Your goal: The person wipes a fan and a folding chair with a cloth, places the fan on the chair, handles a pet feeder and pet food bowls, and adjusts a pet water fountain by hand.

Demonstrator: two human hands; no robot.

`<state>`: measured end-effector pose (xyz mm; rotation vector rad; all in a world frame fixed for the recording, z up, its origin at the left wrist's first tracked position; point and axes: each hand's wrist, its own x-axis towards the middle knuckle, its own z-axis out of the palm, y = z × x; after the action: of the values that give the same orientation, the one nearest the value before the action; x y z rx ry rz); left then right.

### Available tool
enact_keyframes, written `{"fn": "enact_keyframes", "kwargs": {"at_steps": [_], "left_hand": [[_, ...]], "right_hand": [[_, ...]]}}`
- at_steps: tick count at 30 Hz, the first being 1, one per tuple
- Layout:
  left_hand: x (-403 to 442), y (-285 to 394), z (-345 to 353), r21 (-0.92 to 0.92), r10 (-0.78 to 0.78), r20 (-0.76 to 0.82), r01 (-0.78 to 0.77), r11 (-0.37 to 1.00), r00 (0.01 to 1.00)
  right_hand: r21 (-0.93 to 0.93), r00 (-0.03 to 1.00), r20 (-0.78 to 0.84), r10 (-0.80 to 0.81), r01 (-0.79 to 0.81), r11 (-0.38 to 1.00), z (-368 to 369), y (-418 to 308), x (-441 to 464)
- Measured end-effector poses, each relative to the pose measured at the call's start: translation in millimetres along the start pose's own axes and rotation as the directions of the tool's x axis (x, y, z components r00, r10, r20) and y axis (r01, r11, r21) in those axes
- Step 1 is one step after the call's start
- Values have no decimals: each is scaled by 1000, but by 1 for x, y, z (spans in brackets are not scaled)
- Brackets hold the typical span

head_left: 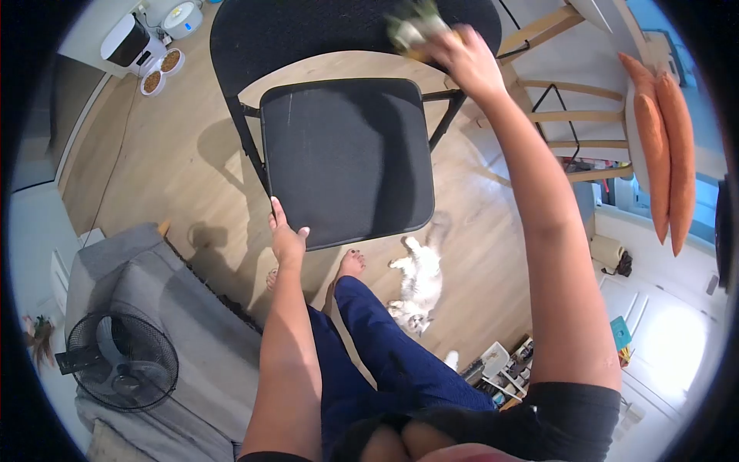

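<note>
In the head view, a black folding chair with a flat, rounded-square seat is standing on the pale wood-plank floor. Against the seat's near-left corner, the left hand is resting, thumb and fingers spread; how firmly the corner is being gripped cannot be told. Beyond the seat, what appears to be a crumpled, motion-blurred green-and-white cloth is being held in the right hand over the curved backrest's right part. If the backrest were pushed harder than the corner is being steadied, the chair could be tipped or slid. Nearer than the seat, bare feet are being planted and a fluffy white cat is lying, so toes or paws could be knocked.
</note>
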<state>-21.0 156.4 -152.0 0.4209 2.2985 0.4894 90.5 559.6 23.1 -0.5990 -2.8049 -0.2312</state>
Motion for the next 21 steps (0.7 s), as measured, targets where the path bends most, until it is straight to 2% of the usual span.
{"fn": "enact_keyframes", "kwargs": {"at_steps": [1,2,3,4,5,6,7,8,10,11,12,13,14,15,16,17,18,19,20,21], "left_hand": [[-1,2,-2,6,-27,10,27,1000,1000],[0,4,-3,11,-54,17,54,999,998],[0,5,-3,11,-52,17,52,999,998],[0,4,-2,13,-53,15,53,999,998],[1,4,-1,14,-55,13,55,998,998],[2,1,2,21,-59,16,59,998,998],[3,-3,4,35,-45,7,45,998,999],[5,-4,6,48,-28,-5,28,998,1000],[2,-1,6,82,-37,-2,37,996,999],[2,0,5,100,-44,-7,45,994,999],[3,0,4,105,-42,-6,42,994,999],[3,-1,4,89,-29,-4,30,996,1000],[2,-1,3,71,-17,0,17,997,1000],[2,0,3,69,-17,3,17,997,1000],[1,3,2,97,-14,-10,15,995,1000],[0,4,0,124,-15,-23,18,992,1000],[-1,4,-2,120,-25,-25,27,992,999],[-1,4,-3,68,-15,-1,15,998,1000],[-1,2,-3,18,-10,21,9,1000,1000],[3,-6,4,14,32,-18,-32,999,999]], "right_hand": [[-18,981,141,136,-135,991,2,11,-44],[-94,983,176,45,-28,995,20,33,-92],[-96,923,385,-1,41,995,12,29,-111],[-80,815,577,-42,107,991,4,21,-122],[-77,815,578,-43,107,991,2,22,-117],[-112,936,317,-153,197,974,-8,16,-100],[-169,964,36,-263,265,949,-22,7,-81],[-227,941,-191,-278,233,946,-43,-5,-51],[-208,863,-487,-134,35,978,-56,-2,-6],[-367,819,-490,-300,118,923,-91,-20,17],[-225,835,-504,-221,120,967,-86,-17,23],[-184,937,-335,-96,34,982,-62,0,17],[-160,989,-147,34,-58,985,-29,18,-5],[-146,995,-52,-88,79,986,-3,26,-33],[60,933,169,317,-330,942,11,6,-76],[-72,926,294,237,-226,972,50,14,-135],[-216,819,534,209,-107,970,69,10,-188],[-152,513,828,226,-182,971,53,-2,-199],[-42,518,840,160,-232,972,39,-13,-210],[4,633,751,189,-290,957,43,-17,-212]]}}
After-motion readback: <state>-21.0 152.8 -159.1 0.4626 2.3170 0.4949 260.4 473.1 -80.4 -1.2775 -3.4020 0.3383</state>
